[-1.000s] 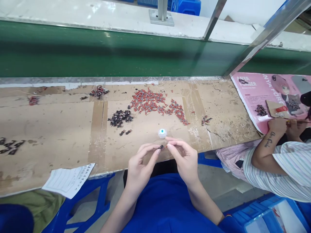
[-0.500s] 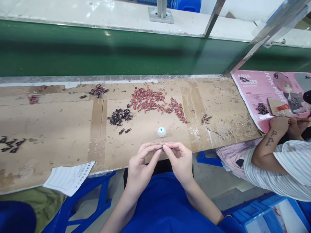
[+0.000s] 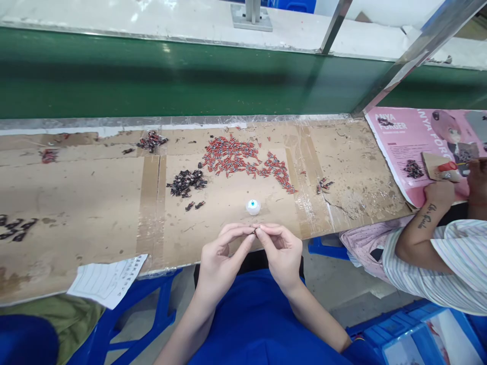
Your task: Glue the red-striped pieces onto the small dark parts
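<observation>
My left hand (image 3: 222, 263) and my right hand (image 3: 281, 256) meet fingertip to fingertip at the table's front edge. Between them is a small dark part (image 3: 254, 231), pinched by both; its details are too small to tell. Just beyond my fingers stands a small round whitish container (image 3: 253, 206) with a blue spot in its middle. Farther back lies a wide spread of small red parts (image 3: 232, 154). Left of it is a pile of black parts (image 3: 186, 183), with a couple of loose black pieces (image 3: 195, 206) in front.
Cardboard covers the table (image 3: 213, 233). More parts lie in a dark-red pile (image 3: 151, 141) and a small group (image 3: 324, 185). A paper sheet (image 3: 107, 280) overhangs the front edge. At right, a co-worker's hand (image 3: 439, 195) rests by a pink poster (image 3: 399, 152). Green panel (image 3: 171, 86) behind.
My hands keep almost the same pose around the small part. The co-worker's hands at the right have moved apart. The view has shifted slightly.
</observation>
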{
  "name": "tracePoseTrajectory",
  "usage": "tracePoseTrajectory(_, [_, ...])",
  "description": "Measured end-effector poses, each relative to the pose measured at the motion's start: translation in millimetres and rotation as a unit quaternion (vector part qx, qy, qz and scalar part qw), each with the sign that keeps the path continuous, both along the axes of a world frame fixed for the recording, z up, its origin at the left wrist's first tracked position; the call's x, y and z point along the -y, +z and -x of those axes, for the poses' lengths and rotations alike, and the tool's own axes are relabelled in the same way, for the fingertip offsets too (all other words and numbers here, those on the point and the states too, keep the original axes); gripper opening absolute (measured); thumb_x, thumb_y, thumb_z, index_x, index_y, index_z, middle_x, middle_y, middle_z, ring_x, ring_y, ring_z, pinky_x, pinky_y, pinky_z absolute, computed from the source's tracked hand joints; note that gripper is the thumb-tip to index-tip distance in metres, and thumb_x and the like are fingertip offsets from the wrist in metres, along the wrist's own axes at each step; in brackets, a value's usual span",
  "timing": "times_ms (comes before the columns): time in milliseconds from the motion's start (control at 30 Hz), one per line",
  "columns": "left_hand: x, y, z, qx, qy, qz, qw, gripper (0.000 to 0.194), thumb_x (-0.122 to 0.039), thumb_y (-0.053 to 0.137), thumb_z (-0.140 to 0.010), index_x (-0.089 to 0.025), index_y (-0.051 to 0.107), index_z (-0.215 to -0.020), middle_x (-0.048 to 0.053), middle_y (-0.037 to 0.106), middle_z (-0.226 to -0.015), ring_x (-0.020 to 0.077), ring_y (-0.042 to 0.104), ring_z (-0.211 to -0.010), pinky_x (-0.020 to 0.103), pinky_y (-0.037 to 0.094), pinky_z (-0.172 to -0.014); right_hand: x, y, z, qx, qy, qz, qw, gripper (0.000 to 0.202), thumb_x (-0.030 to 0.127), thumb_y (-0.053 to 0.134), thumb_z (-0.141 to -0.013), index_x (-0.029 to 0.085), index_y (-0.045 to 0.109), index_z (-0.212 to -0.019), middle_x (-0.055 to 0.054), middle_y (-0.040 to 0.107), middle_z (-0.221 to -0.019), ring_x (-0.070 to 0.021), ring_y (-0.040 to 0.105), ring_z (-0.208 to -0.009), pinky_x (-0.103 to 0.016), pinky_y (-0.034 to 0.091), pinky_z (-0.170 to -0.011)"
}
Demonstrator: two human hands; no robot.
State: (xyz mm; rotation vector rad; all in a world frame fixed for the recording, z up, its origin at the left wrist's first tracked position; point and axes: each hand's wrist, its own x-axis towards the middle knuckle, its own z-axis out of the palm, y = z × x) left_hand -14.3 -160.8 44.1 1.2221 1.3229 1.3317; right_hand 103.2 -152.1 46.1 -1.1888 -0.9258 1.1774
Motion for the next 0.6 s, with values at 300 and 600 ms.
tracePoseTrajectory(300, [0, -0.9, 0, -0.04, 0.012, 0.033, 0.999, 0.011, -0.025, 0.066, -0.083, -0.02, 0.074, -0.09, 0.006, 0.073, -0.092, 0.019, 0.069, -0.09, 0.029, 0.058, -0.082, -5, -4.4, -1, -0.041, 0.006, 0.033, 0.999, 0.008, 0.03, 0.082, -0.07, 0.024, 0.077, -0.072, -0.003, 0.079, -0.081, -0.0221, 0.076, -0.082, -0.037, 0.064, -0.078])
tracePoseTrajectory(600, [5, -2.8, 12, -0.039, -0.001, 0.055, 0.998, 0.013, -0.03, 0.065, -0.084, -0.02, 0.073, -0.087, 0.006, 0.074, -0.086, 0.0191, 0.071, -0.084, 0.029, 0.057, -0.077, -10, -10.9, -7, -0.036, 0.1, 0.078, 0.991, 0.018, 0.039, 0.085, -0.066, 0.024, 0.078, -0.075, -0.003, 0.079, -0.077, -0.0216, 0.075, -0.075, -0.037, 0.063, -0.073])
